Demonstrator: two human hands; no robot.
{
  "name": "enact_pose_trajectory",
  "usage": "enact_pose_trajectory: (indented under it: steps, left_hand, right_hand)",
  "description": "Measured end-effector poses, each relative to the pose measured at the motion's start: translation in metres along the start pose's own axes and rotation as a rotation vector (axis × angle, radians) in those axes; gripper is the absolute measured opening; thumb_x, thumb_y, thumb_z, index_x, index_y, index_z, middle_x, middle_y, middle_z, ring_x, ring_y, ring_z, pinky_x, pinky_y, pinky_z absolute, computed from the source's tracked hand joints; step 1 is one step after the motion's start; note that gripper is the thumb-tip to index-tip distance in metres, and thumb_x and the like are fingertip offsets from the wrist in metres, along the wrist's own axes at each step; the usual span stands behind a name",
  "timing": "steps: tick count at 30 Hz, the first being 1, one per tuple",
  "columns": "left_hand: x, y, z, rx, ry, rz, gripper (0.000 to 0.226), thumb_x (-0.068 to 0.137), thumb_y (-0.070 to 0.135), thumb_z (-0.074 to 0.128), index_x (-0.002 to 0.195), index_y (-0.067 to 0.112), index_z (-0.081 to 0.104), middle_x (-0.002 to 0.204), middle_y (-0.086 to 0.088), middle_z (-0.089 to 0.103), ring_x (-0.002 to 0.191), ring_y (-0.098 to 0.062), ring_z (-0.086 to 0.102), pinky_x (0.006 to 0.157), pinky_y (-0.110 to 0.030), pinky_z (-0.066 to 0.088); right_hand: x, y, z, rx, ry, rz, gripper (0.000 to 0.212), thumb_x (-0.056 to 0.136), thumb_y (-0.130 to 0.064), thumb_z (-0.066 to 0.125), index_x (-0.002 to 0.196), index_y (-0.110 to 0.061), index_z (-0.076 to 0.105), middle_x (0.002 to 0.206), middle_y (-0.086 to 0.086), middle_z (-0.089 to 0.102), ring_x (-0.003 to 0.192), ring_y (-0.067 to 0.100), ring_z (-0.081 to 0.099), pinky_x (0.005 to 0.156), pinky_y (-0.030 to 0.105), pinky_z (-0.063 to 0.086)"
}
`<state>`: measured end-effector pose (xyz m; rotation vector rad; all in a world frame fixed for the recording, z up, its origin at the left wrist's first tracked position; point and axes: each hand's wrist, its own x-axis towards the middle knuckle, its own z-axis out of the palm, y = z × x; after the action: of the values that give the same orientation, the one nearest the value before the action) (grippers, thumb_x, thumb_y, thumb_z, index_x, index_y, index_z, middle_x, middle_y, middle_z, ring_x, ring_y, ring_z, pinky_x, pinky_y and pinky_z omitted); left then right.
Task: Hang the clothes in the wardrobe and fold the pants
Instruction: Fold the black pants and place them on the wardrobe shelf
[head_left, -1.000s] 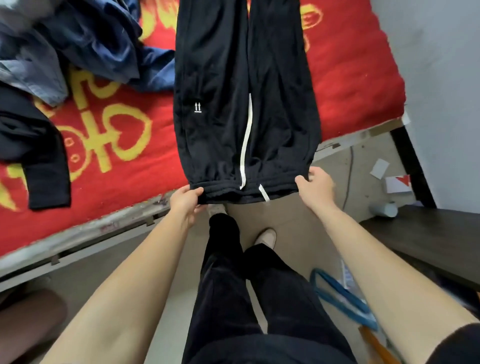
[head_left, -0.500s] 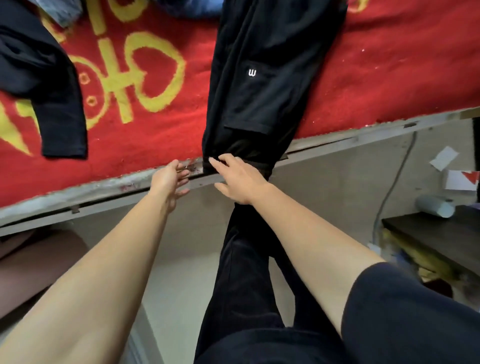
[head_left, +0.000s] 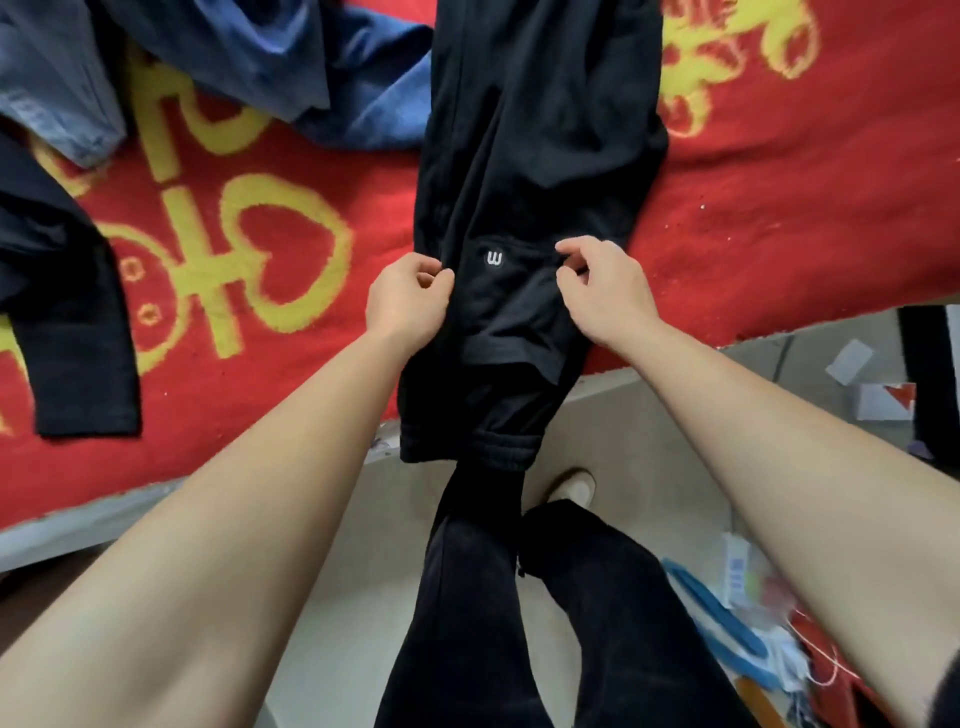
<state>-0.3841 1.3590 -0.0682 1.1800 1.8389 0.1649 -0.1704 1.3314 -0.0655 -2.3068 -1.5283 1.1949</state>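
Black pants (head_left: 535, 156), folded in half lengthwise, lie on the red bed cover with the waistband hanging over the bed's near edge. A small white round logo shows on the back pocket. My left hand (head_left: 408, 304) pinches the pants' left edge beside the logo. My right hand (head_left: 602, 283) pinches the fabric at the pocket's right side, fingers curled. The pants' legs run out of view at the top.
The red bed cover (head_left: 805, 208) with yellow patterns spans the view. Blue clothes (head_left: 291, 67) lie at the top left and a black garment (head_left: 67, 312) at the left. Floor clutter and a blue hanger (head_left: 717, 613) sit at the lower right. My own legs stand below.
The pants went from spread flat, drawstring showing, to folded in half lengthwise. Both hands left the waistband and moved up to pinch the fabric at pocket height.
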Motion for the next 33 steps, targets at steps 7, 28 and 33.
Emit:
enact_pose_trajectory:
  steps: [7,28,33]
  left_hand:
    - [0.055,0.077,-0.021,0.093,0.028,0.145,0.030,0.093,0.034,0.060,0.119,0.019,0.065,0.103,0.004,0.068,0.104,-0.017,0.061,0.088,-0.024,0.041]
    - [0.259,0.244,0.039,-0.221,-0.243,0.069,0.033,0.074,0.057,0.077,0.086,0.026,0.076,0.079,0.018,0.068,0.081,-0.004,0.061,0.086,-0.023,0.048]
    - [0.253,0.253,0.029,-0.505,-0.289,-0.037,0.024,0.085,0.040,0.075,0.073,0.022,0.064,0.071,0.006,0.050,0.072,-0.009,0.047,0.073,-0.025,0.041]
  right_hand:
    - [0.072,-0.025,-0.050,0.084,0.079,0.077,0.044,0.094,-0.024,0.053,0.138,-0.021,0.054,0.127,0.003,0.059,0.107,0.022,0.061,0.099,0.033,0.045]
    - [0.397,-0.058,-0.247,1.483,0.378,0.544,0.040,0.084,-0.039,0.077,0.105,-0.018,0.050,0.111,-0.001,0.062,0.095,0.018,0.064,0.093,0.037,0.056]
    - [0.435,-0.110,-0.287,1.137,0.506,0.190,0.046,0.094,-0.031,0.062,0.135,-0.012,0.055,0.122,-0.001,0.064,0.104,0.014,0.061,0.088,0.029,0.051]
